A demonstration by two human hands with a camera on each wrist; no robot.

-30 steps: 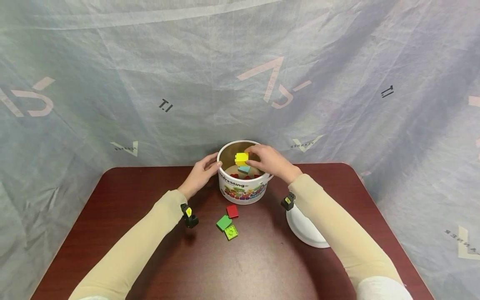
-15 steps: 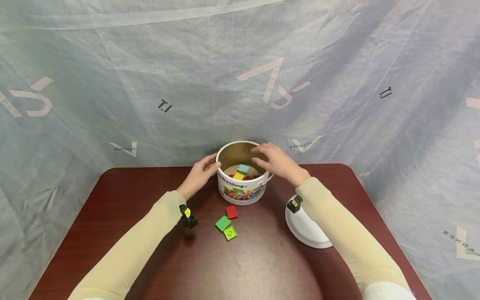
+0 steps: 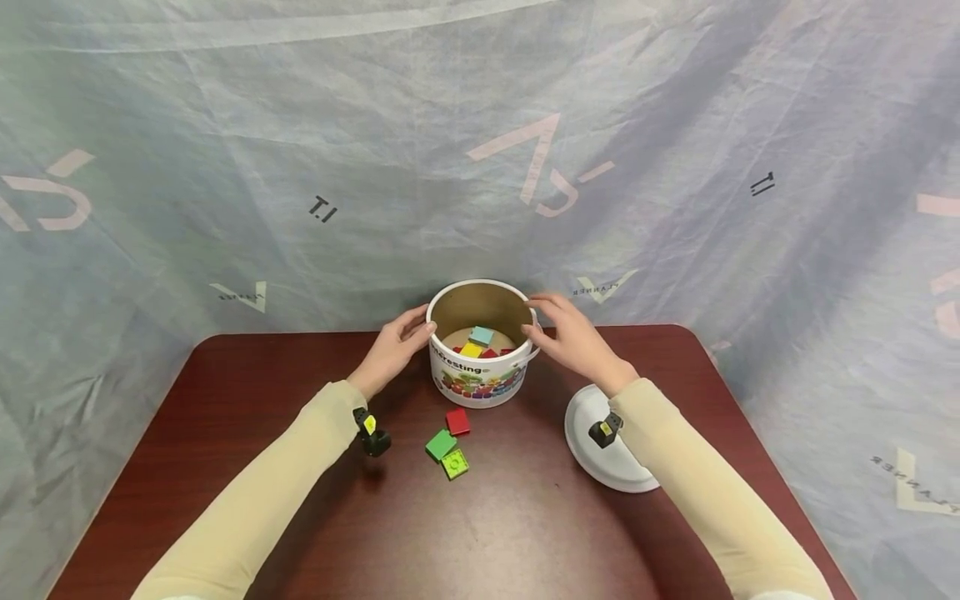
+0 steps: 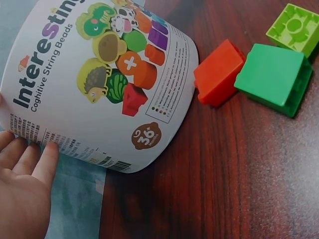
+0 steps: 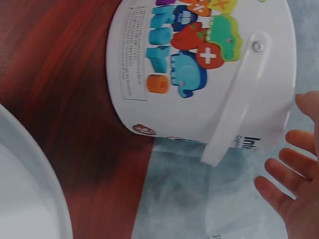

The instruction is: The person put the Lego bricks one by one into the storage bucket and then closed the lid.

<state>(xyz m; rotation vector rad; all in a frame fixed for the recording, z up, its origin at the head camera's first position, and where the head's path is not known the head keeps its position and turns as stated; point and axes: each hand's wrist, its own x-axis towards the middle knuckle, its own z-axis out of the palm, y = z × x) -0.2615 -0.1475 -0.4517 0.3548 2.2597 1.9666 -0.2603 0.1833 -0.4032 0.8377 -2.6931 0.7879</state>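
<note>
A round white bucket (image 3: 480,392) with printed pictures and the word "Interesting" stands upright at the back of the table. Yellow, light blue and red blocks lie inside it. My left hand (image 3: 392,350) is at its left side, with extended fingers (image 4: 45,162) against the outer wall and the thumb by the rim. At the right rim is my right hand (image 3: 573,337), holding nothing. Its fingers (image 5: 281,172) are spread and loosely bent beside the bucket. In front of the bucket lie a red block (image 3: 458,422), a green block (image 3: 441,446) and a lime block (image 3: 454,463).
A white round lid (image 3: 592,450) lies on the table to the right, partly under the right forearm in the head view. The bucket's white handle (image 5: 232,104) hangs down its side. A grey printed cloth (image 3: 375,167) hangs behind the dark red table (image 3: 525,533).
The yellow block, earlier in my right hand, was let go and now lies in the bucket. My right hand has moved out to the right rim. The left hand stays at the bucket's left side.
</note>
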